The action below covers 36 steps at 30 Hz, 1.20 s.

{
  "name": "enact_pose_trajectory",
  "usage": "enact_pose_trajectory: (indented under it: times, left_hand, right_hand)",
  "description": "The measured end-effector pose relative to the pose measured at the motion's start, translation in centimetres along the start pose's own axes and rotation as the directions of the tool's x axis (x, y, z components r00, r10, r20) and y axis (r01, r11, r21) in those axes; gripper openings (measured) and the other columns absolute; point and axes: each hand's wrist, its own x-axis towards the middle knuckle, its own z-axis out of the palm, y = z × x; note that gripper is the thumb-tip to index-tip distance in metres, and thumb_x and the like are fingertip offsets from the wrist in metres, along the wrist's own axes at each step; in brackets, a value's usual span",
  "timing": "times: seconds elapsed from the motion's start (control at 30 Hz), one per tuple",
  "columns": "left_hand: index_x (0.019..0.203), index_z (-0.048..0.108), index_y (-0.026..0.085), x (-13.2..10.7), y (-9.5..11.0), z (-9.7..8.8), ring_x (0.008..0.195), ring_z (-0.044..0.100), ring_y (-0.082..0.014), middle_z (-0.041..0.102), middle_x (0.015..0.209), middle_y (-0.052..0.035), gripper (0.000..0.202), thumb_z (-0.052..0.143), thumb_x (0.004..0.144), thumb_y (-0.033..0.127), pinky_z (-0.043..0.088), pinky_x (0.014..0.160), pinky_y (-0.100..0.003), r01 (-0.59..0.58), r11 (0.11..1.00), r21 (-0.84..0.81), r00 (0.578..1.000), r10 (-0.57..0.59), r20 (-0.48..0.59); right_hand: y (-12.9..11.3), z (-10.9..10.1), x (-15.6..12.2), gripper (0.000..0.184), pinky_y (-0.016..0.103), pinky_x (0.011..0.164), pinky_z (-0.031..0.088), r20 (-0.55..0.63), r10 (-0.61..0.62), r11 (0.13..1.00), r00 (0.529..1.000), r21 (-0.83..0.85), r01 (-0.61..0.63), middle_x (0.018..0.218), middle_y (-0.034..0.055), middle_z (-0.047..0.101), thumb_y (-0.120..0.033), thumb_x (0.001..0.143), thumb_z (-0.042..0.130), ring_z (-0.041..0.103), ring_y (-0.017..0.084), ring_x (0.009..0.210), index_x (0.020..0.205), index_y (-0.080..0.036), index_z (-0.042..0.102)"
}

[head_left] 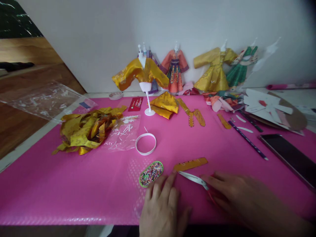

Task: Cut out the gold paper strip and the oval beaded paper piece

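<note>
My right hand grips the red handles of a small pair of scissors. The scissors point left, their tips just below a flat golden fabric strip with dark dots along its edge. My left hand lies palm down on the table, fingers stretched out. Its index fingertip is at or beside the strip's left end; contact is hard to make out. Close above the other fingers is a green-rimmed oval dish of tiny multicoloured beads, perhaps touched by them.
On the pink-covered table are a white ring of tape, a heap of golden fabric, a pencil and a phone. Behind stand a doll stand wearing a golden jacket and several dressed doll forms.
</note>
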Motion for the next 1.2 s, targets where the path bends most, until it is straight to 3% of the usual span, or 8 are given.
enact_pose_trajectory:
  times: [0.73, 1.2]
  left_hand:
    - [0.112, 0.067, 0.021, -0.19, -0.05, 0.1, 0.113, 0.077, -0.037, 0.082, 0.136, -0.011, 0.021, 0.076, 0.093, 0.026, 0.061, 0.088, -0.051, 0.015, 0.999, -0.031, 1.0, -0.014, 0.022]
    - [0.114, 0.067, 0.023, -0.79, -0.23, 0.5, 0.122, 0.074, -0.0383, 0.08, 0.138, -0.0115, 0.02, 0.073, 0.094, 0.023, 0.064, 0.092, -0.051, 0.034, 0.998, -0.049, 0.999, -0.034, 0.001]
  right_hand:
    - [0.71, 0.79, -0.5, 0.022, 0.035, 0.048, 0.038, 0.034, 0.018, 0.999, 0.999, 0.044, -0.02, 0.082, -0.0027, 0.079, -0.015, 0.102, 0.057, 0.073, 0.017, 0.055, 0.104, -0.029, 0.074]
    - [0.31, 0.28, -0.92, 0.02, 0.031, 0.05, 0.053, 0.023, 0.011, 1.0, 1.0, 0.01, -0.012, 0.089, -0.0011, 0.08, -0.019, 0.098, 0.064, 0.077, 0.019, 0.061, 0.109, -0.03, 0.077]
